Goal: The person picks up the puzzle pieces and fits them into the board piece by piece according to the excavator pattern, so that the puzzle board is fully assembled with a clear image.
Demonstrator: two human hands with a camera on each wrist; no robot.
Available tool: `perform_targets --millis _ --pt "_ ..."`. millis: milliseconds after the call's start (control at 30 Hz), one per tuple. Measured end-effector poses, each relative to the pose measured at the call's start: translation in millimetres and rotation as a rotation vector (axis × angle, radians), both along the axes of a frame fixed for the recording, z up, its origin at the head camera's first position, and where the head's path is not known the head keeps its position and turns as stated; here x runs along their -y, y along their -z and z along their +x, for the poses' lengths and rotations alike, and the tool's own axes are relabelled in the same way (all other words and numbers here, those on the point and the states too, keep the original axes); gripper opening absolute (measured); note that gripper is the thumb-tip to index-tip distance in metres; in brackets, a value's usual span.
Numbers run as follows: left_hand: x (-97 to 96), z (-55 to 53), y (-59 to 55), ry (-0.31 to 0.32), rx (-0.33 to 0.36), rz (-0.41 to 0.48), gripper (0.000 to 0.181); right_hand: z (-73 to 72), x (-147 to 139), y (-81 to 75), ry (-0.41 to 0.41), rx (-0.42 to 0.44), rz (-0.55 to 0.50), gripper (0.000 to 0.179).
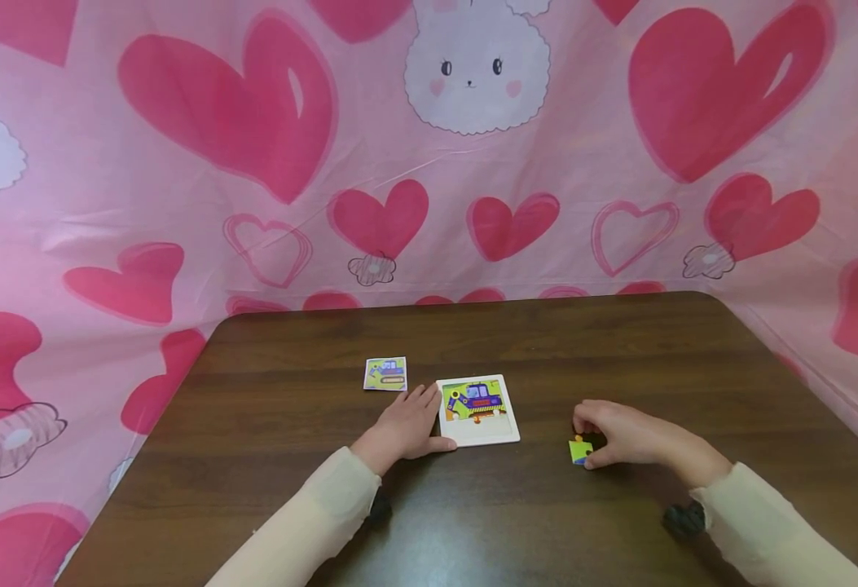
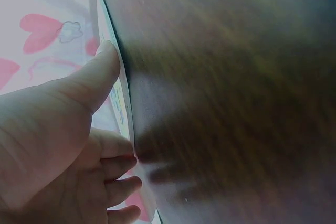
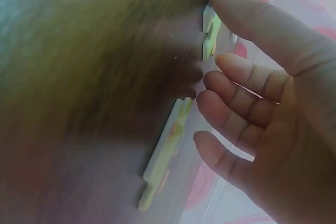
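Observation:
A white-framed jigsaw tray [image 1: 478,441] lies on the table, its upper part filled with a blue digger picture and its lower strip bare white. My left hand [image 1: 408,425] rests at the tray's left side, the thumb along its near left corner and the fingers extended. To the right, my right hand [image 1: 622,434] pinches a green and blue puzzle piece [image 1: 580,452] by its edges, thumb at the near edge and a fingertip at the orange tab. Below the other fingers in the right wrist view lies a second, yellow-green piece [image 3: 167,142], hidden from the head view.
A small square picture card [image 1: 385,374] with a similar digger lies beyond my left hand. The dark wooden table [image 1: 311,350] ends at a pink curtain [image 1: 201,163] printed with hearts. Dark wrist straps show under both sleeves.

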State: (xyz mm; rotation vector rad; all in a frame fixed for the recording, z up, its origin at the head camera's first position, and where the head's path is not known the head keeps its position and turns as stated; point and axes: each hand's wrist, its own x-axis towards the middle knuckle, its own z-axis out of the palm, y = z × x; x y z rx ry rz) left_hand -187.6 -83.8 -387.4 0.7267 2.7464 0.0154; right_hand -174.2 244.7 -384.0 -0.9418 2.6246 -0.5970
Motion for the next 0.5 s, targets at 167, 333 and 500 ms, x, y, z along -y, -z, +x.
perform_targets --millis 167,333,500 --pt "-0.2 -0.3 -1.2 -0.003 0.008 0.011 0.086 1.9 -0.8 -0.6 0.019 -0.005 0.002 0.036" --pt "-0.5 0.2 -1.4 -0.007 0.008 0.016 0.086 2.8 -0.4 -1.0 0.018 -0.02 -0.006 0.03" --pt "-0.9 0.3 -1.1 -0.006 0.01 0.01 0.086 2.2 -1.7 2.3 -0.007 -0.036 -0.035 0.029"
